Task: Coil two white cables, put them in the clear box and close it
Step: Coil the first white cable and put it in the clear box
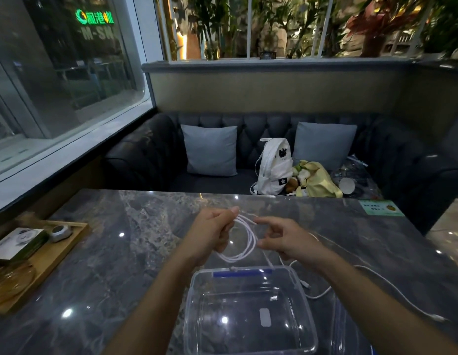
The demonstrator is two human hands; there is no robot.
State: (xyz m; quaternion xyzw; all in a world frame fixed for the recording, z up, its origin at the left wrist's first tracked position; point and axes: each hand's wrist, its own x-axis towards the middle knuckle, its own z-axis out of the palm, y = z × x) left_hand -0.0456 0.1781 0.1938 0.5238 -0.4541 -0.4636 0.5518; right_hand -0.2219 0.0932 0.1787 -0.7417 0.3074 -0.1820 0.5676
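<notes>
My left hand (212, 230) grips a coil of white cable (248, 242) above the marble table, with several loops hanging below its fingers. My right hand (279, 238) is beside the coil, index finger and thumb extended toward the loops; whether it touches the cable I cannot tell. A loose tail of this cable drops toward the clear box (307, 326), which stands open and empty in front of me with a blue strip on its far rim. A second white cable (392, 285) lies uncoiled on the table to the right.
The clear lid (348, 329) lies right of the box. A wooden tray (51, 260) with a booklet and small items sits at the table's left edge. A green card (380, 208) lies at the far right corner. Beyond is a dark sofa with cushions and bags.
</notes>
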